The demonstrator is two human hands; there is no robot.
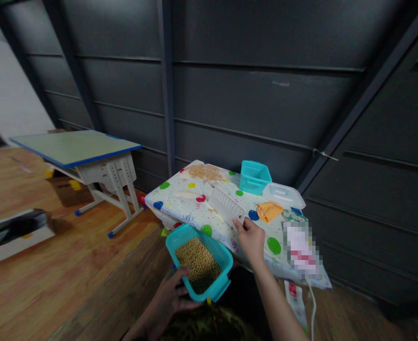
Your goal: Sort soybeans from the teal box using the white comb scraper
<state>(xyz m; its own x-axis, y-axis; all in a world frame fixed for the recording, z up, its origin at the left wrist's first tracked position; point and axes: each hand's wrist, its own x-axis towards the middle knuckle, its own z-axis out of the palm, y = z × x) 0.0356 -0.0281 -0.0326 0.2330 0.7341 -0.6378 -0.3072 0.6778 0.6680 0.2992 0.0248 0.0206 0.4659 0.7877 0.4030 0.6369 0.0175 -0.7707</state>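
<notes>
My left hand [171, 293] grips the near left side of a teal plastic container [226, 258] partly filled with soybeans [198, 258], held just off the table's front edge. My right hand [251, 239] is closed on the near end of a white slotted plastic scoop [226, 203]. The scoop slants over the tablecloth, its far end pointing left toward a pale, long-handled utensil [187, 194], whose kind I cannot make out. A spread of small tan grains or beans [205, 173] lies at the back left of the table, with a few scattered near the scoop.
A second teal container [255, 177] stands at the table's back, beside a clear lid [284, 195] and an orange cloth [268, 211]. A blurred-out white and red item [303, 251] lies at the right, with a white cable [313, 308] below. Left stands a desk [74, 146]; a dark wall rises behind.
</notes>
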